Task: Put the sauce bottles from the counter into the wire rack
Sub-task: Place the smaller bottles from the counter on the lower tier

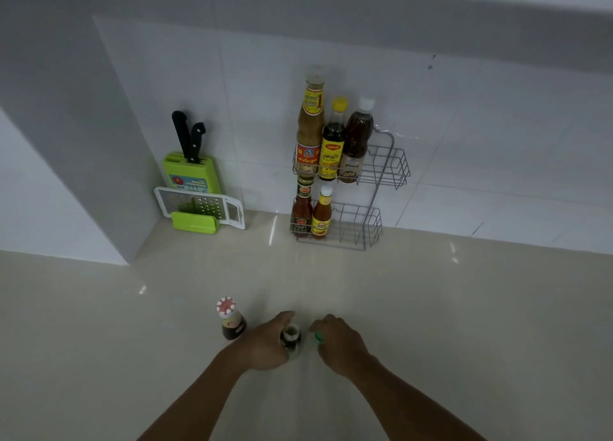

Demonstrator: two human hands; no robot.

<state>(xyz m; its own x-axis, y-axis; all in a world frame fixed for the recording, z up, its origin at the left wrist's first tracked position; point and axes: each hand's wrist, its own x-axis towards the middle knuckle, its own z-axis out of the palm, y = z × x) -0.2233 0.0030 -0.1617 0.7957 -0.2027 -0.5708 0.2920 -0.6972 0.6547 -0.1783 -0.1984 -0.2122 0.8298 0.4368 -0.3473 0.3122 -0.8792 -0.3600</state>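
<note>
A two-tier wire rack (388,172) hangs on the tiled wall. Its upper shelf holds three bottles (328,142); its lower shelf holds two red sauce bottles (311,215), with free room to their right. Near me on the counter stands a dark bottle with a red-and-white cap (230,321). Right of that bottle, my left hand (265,344) wraps a small dark bottle (291,337) seen from above. My right hand (338,344) closes over a bottle with a green cap (319,337), mostly hidden under the fingers.
A green knife block with two black-handled knives (189,162) stands against the wall at the left. A white grater (199,205) and a green holder (194,223) lean in front of that block. The beige counter (464,308) stretches right.
</note>
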